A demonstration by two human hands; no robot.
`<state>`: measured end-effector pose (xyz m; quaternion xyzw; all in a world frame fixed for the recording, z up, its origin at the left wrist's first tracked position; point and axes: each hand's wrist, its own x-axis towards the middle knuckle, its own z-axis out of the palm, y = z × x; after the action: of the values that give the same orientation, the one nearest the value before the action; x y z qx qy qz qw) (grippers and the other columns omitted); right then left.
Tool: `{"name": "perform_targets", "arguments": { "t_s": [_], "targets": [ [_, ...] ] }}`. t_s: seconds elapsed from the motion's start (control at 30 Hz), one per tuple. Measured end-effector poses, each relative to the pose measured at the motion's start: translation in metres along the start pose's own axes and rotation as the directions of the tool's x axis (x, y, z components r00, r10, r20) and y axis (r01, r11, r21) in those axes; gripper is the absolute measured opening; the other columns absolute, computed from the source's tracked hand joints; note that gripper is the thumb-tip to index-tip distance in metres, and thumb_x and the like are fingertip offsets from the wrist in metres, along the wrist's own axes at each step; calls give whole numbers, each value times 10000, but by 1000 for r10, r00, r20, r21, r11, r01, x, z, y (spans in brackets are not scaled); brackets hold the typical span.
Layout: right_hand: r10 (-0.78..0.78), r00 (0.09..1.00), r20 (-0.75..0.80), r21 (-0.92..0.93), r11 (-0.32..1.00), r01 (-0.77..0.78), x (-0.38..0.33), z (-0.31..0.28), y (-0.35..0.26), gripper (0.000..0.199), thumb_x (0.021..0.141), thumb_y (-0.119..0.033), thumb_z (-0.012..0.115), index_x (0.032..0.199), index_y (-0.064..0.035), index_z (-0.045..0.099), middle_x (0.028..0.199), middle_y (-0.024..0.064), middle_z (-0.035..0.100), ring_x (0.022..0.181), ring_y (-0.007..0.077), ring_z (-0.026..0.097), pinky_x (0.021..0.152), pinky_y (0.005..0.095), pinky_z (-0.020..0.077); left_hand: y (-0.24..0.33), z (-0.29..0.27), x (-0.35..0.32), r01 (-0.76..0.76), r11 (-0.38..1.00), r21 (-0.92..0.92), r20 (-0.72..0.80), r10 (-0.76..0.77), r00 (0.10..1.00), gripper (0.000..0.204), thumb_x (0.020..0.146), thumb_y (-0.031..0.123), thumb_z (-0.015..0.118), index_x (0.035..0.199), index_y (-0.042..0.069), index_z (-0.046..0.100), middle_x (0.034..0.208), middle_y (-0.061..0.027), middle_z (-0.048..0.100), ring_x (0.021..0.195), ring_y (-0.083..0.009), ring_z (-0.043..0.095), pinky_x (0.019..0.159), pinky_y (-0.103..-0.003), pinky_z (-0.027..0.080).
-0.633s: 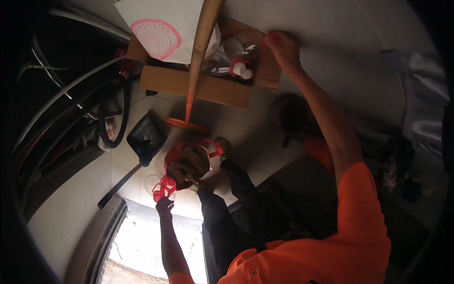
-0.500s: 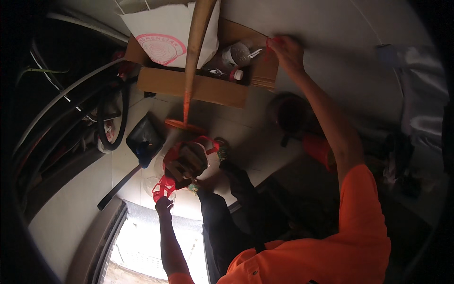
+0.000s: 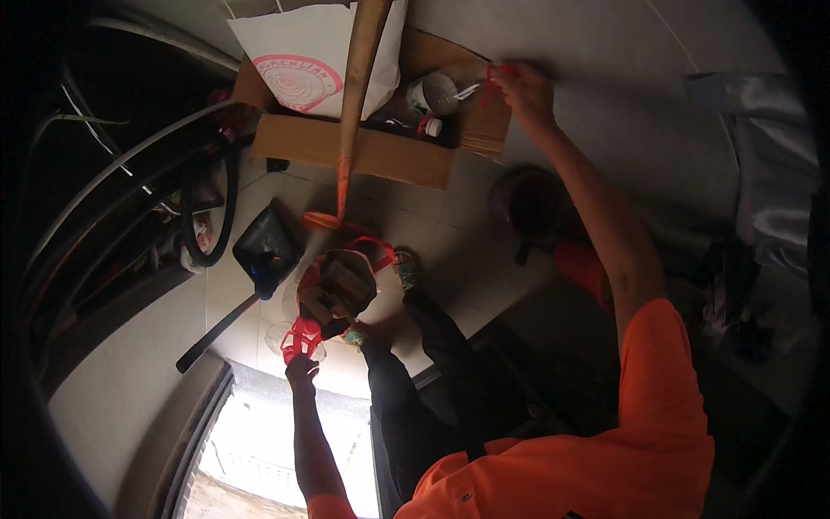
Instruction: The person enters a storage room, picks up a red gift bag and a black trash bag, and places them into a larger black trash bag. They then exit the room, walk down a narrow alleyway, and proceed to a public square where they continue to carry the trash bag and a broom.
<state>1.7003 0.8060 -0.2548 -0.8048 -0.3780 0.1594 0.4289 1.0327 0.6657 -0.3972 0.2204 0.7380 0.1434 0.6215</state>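
Observation:
My left hand [image 3: 302, 370] is closed around a red looped strap [image 3: 300, 342], held low beside a clear rounded plastic container [image 3: 278, 336]. Just beyond it on the floor stands a red bag [image 3: 379, 253] with pieces of brown cardboard [image 3: 346, 281] inside. My right hand [image 3: 527, 93] reaches far out and pinches a thin red loop [image 3: 494, 76] at the right end of an open cardboard box [image 3: 346, 151]. In that box are a white bag with a pink round print [image 3: 303, 56], a clear plastic cup [image 3: 432, 92] and a white-capped bottle [image 3: 430, 127].
A wooden pole [image 3: 354, 95] with an orange foot rises in front of the box. A black dustpan [image 3: 266, 238] with a long handle lies left of the red bag. Dark hoses [image 3: 186, 208] line the left side; a dark round pot [image 3: 529, 206] stands right. My feet are beside the bag.
The view has shifted slightly. Both hands keep their holds in nearly the same places, and the box contents look much the same.

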Motion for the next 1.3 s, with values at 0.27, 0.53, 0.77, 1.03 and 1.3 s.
{"name": "perform_targets", "arguments": {
  "t_s": [0.27, 0.53, 0.77, 1.03, 1.3],
  "targets": [
    [71, 997, -21, 100, 993, -69, -8, 40, 4, 232, 704, -290, 591, 753, -64, 619, 735, 73, 599, 687, 178, 560, 621, 308, 433, 4, 10, -8, -29, 998, -47, 29, 30, 999, 197, 738, 267, 519, 826, 92, 532, 676, -15, 536, 642, -167, 576, 547, -289, 456],
    [15, 992, 129, -274, 962, 21, 5, 50, 49, 322, 763, -336, 502, 906, -52, 545, 789, 122, 571, 784, 280, 539, 693, 388, 417, -3, -2, 3, -74, 997, -5, 98, 74, 992, 220, 760, 260, 491, 900, 93, 523, 736, -34, 541, 686, -194, 576, 554, -299, 468],
    [-78, 986, 150, -56, 995, 87, -30, 26, -8, 256, 835, -210, 454, 977, 0, 492, 650, 47, 546, 535, 91, 519, 486, 223, 437, 10, 10, -2, 5, 1000, 9, 48, -5, 999, 212, 763, 249, 477, 889, 84, 524, 703, -37, 530, 665, -196, 572, 549, -288, 462],
    [105, 954, 281, 279, 942, -186, -116, 6, -18, 249, 863, -232, 417, 935, -9, 504, 681, 45, 551, 584, 75, 515, 502, 212, 420, 14, 18, -1, 26, 987, -159, 81, -13, 997, 139, 766, 168, 487, 789, 34, 519, 639, -70, 511, 549, -150, 534, 476, -219, 440],
    [427, 476, 769, -195, 866, -461, -270, 92, 114, 218, 794, -215, 493, 929, -44, 495, 677, 22, 518, 562, 80, 488, 499, 207, 413, 14, 7, 20, 31, 999, -30, 141, -26, 990, 218, 811, 182, 441, 964, 42, 510, 778, -68, 543, 707, -217, 585, 595, -281, 484]
  ]
}}
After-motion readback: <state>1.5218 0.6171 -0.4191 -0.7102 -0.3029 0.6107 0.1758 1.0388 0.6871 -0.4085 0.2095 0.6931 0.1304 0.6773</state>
